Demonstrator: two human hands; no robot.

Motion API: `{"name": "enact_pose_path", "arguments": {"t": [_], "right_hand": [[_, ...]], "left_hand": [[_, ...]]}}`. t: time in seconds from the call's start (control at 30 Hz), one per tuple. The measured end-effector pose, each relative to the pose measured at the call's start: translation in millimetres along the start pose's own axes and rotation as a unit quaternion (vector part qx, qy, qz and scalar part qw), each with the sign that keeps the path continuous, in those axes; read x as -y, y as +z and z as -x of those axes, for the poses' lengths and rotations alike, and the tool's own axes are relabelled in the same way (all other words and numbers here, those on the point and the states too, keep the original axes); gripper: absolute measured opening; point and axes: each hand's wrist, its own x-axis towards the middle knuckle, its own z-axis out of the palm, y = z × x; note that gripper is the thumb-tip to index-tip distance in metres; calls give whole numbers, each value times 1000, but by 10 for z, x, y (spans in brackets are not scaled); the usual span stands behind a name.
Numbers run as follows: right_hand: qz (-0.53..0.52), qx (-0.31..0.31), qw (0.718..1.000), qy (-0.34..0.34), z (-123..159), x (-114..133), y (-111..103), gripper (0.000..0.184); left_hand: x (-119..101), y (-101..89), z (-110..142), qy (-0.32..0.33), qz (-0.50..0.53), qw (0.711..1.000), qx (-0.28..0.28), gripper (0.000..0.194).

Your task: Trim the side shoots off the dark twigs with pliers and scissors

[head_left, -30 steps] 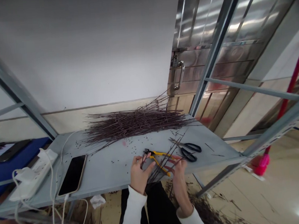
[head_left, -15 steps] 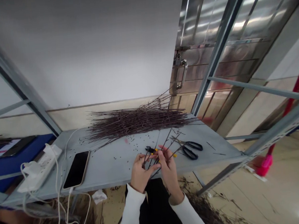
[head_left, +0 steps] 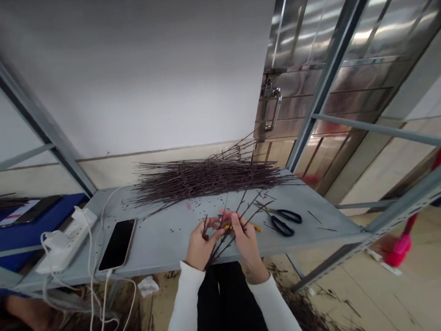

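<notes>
My left hand [head_left: 201, 243] is closed around thin dark twigs [head_left: 222, 237] near the front edge of the shelf. Facing it, my right hand [head_left: 245, 240] pinches the same few twigs, whose tips fan out up and to the right. Partly covered by my fingers, a yellow-handled tool [head_left: 257, 227] lies on the shelf behind them. Black-handled scissors [head_left: 283, 221] rest to the right of my right hand, blades open. Beyond both hands stretches a large pile of dark twigs [head_left: 202, 180] against the wall.
A phone [head_left: 118, 244] and a white power strip [head_left: 67, 240] with cables occupy the left of the grey shelf [head_left: 158, 251]. Metal posts [head_left: 330, 68] frame both sides. Cut twigs [head_left: 314, 312] litter the floor. Part of another person [head_left: 30, 311] shows at lower left.
The view has shifted slightly, so the shelf sits a little further right. Both hands stay on the twigs; their fingers have shifted, and the twig tips fan out differently.
</notes>
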Motion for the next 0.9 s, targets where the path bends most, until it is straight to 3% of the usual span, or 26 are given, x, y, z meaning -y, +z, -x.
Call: {"name": "enact_pose_path", "arguments": {"t": [0.17, 0.3, 0.43, 0.47, 0.53, 0.57, 0.6, 0.63, 0.67, 0.77, 0.9], "right_hand": [[-22, 1, 1000, -9, -34, 67, -19, 41], [29, 45, 998, -23, -61, 98, -216, 43], [31, 206, 976, -63, -81, 19, -726, 64], [31, 215, 974, -70, -101, -26, -897, 67], [85, 161, 980, -83, -174, -136, -1258, 66], [157, 87, 978, -103, -225, -196, -1433, 67], [281, 17, 953, -109, -283, -256, -1597, 63], [414, -28, 903, -112, -344, -313, -1744, 57], [461, -50, 879, -110, -404, -366, -1869, 52], [541, -50, 834, -94, -557, -485, -2112, 36], [611, -16, 789, -67, -710, -521, -2224, 29]], "left_hand": [[-8, -36, -63, 2, 35, 999, -10, 16], [7, -64, -81, -1, 77, 997, -21, 17], [39, -19, -131, -16, 137, 990, -41, 25], [43, 1, -148, -23, 153, 987, -43, 28], [40, 43, -179, -39, 183, 981, -42, 33], [30, 63, -192, -47, 194, 979, -41, 34], [17, 82, -201, -54, 203, 977, -40, 34], [2, 99, -207, -60, 210, 975, -39, 34], [-13, 115, -211, -64, 216, 973, -39, 34], [-44, 164, -213, -73, 231, 969, -43, 33], [-50, 236, -204, -81, 240, 966, -44, 32]]}}
